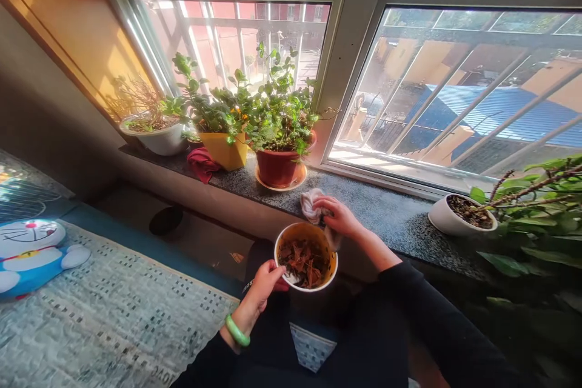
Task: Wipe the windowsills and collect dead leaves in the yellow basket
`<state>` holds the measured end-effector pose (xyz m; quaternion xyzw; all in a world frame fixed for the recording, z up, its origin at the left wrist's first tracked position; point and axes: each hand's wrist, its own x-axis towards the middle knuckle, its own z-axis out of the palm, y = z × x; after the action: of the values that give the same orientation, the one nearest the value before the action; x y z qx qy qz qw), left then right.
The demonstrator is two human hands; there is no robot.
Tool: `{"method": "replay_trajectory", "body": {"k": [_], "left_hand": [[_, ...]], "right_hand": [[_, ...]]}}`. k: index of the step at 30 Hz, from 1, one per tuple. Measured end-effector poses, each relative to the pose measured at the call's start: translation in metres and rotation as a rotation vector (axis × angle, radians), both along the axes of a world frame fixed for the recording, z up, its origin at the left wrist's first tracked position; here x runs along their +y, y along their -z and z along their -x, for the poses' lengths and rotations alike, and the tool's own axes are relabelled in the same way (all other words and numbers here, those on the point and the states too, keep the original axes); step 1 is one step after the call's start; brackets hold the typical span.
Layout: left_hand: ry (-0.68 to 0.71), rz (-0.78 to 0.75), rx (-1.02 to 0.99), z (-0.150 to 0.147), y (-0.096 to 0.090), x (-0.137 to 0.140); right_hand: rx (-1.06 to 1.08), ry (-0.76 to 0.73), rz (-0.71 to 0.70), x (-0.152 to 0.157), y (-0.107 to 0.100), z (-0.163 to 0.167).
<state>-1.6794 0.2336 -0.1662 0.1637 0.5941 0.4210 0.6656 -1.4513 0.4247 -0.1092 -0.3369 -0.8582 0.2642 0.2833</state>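
Head view: the left hand (266,282) grips the near rim of a paper bowl (305,256) filled with dry brown leaves, held just below the stone windowsill (386,212). The right hand (336,216), fingers closed, presses a crumpled white cloth (311,204) onto the sill, just beyond the bowl. A red potted plant (279,167) stands just beyond the cloth.
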Motion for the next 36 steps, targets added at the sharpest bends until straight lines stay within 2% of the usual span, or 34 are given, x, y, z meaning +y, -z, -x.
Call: {"method": "replay_trajectory", "body": {"k": [3, 6, 9, 12, 15, 18, 21, 24, 28, 30, 33, 36], "left_hand": [[0.036, 0.020, 0.014, -0.008, 0.005, 0.001], [0.096, 0.000, -0.006, -0.014, 0.010, -0.002], [0.140, -0.029, -0.002, -0.017, 0.016, -0.006], [0.161, -0.042, 0.029, -0.021, 0.019, -0.009], [0.172, -0.042, 0.043, -0.027, 0.016, -0.009], [0.189, -0.042, 0.027, -0.033, 0.008, -0.008], [0.205, -0.032, 0.029, -0.037, 0.000, -0.008], [0.195, -0.040, 0.064, -0.040, -0.003, -0.008], [0.209, -0.045, 0.091, -0.044, -0.006, -0.004], [0.231, -0.035, 0.085, -0.046, -0.009, -0.001], [0.259, -0.026, 0.081, -0.048, -0.009, 0.000], [0.247, -0.036, 0.101, -0.049, -0.004, -0.002]], "right_hand": [[0.045, -0.016, 0.268, -0.034, -0.021, -0.013], [0.178, 0.015, 0.537, -0.063, -0.040, -0.039], [0.367, 0.181, 0.595, -0.082, -0.053, -0.082], [0.480, 0.494, 0.459, -0.087, -0.055, -0.136], [0.334, 0.718, 0.155, -0.082, -0.043, -0.182], [0.012, 0.760, -0.090, -0.076, -0.017, -0.205], [-0.161, 0.779, -0.174, -0.069, 0.010, -0.198], [-0.187, 0.702, -0.201, -0.059, 0.018, -0.165], [-0.142, 0.440, -0.210, -0.050, 0.007, -0.109], [-0.117, 0.345, -0.209, -0.054, -0.001, -0.091], [-0.065, 0.257, -0.188, -0.072, -0.007, -0.093], [-0.023, 0.249, -0.196, -0.098, -0.005, -0.132]]}}
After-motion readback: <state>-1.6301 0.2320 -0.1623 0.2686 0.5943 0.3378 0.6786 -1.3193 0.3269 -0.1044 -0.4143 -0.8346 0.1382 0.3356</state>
